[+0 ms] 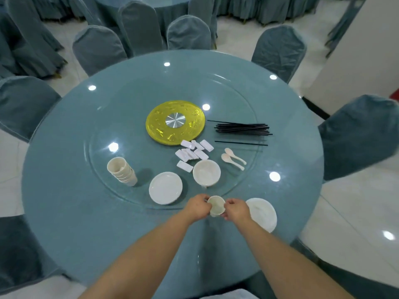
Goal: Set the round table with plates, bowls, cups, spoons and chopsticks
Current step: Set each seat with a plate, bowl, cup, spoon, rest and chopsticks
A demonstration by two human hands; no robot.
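Observation:
Both my hands hold one cream cup (216, 205) above the near edge of the round table (75, 212). My left hand (197, 207) grips its left side and my right hand (236, 210) pinches its right side. Just right of my right hand lies a white plate (263, 212). On the glass turntable (103, 134) stand a tilted stack of cups (122, 171), a stack of white plates (165, 187), a stack of bowls (206, 172), two spoons (233, 159), white chopstick rests (194, 153) and a bundle of black chopsticks (243, 128).
A yellow disc (175, 121) with a metal hub marks the turntable's centre. Chairs in blue-grey covers ring the table, such as a chair (358, 137) at the right and a chair (23, 106) at the left. A white wall (356, 50) stands at the far right.

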